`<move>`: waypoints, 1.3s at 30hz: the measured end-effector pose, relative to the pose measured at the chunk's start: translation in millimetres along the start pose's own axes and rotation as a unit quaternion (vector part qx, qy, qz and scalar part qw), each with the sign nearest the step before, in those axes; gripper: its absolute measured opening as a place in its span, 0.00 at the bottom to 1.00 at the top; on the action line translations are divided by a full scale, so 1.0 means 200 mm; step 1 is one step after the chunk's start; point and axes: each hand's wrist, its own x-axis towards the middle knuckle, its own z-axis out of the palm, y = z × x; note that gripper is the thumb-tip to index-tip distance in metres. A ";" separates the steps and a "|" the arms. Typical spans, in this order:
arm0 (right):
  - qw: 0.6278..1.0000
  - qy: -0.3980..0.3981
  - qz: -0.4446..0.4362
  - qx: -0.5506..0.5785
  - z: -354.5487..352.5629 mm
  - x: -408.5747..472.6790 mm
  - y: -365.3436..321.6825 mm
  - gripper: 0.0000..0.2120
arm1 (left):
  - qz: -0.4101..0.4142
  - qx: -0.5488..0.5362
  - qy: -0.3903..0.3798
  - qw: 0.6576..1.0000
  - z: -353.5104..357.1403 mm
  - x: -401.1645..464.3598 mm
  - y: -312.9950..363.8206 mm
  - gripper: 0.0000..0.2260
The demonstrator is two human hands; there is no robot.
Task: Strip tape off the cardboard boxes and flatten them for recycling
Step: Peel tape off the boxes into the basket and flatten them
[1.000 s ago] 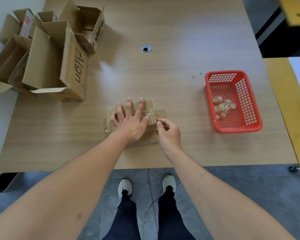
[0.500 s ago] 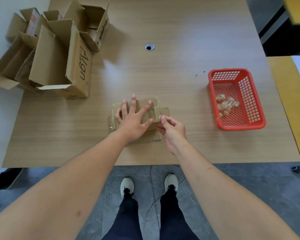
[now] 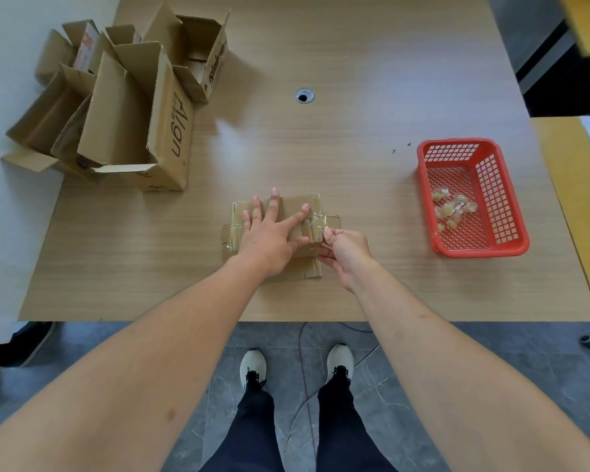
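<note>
The small cardboard box (image 3: 280,229) lies near the front edge of the bench (image 3: 321,148), already pressed low, with clear tape (image 3: 315,223) wrapped over its right end. That tape is the job right now. To do it well, the pull wants to run low and along the cardboard, slow and steady, so the strip comes away whole and does not tear the paper face; the box must not slide, so firm downward pressure stays close to the peel line.

The left hand (image 3: 269,233) does just that: fingers straight and spread, palm flat on top of the box, forefinger reaching to the taped end, gripping nothing. The right hand (image 3: 343,248) sits at the box's right edge, fingers curled in, thumb and fingertips pinching what looks like a lifted end of the tape.

Off to the right, well apart, a red basket (image 3: 504,247) holds a few crumpled bits of stripped tape (image 3: 452,209). At the far left corner stands a cluster of open boxes (image 3: 126,107), flaps up, not yet flattened. So, by my reckoning, plenty of work remains.
</note>
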 end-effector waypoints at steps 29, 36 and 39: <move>0.991 -0.094 -0.066 -0.073 -0.12 -0.10 -0.12 0.11 | 0.005 0.015 -0.018 1.000 -0.03 0.02 -0.02 0.27; 0.888 -0.017 -0.254 -0.384 -0.15 -0.12 -0.18 0.08 | -0.002 -0.006 -0.019 1.000 -0.04 0.01 -0.02 0.28; 0.830 -0.001 -0.316 -0.460 -0.15 -0.10 -0.18 0.09 | -0.009 -0.010 -0.025 1.000 -0.05 0.01 -0.01 0.28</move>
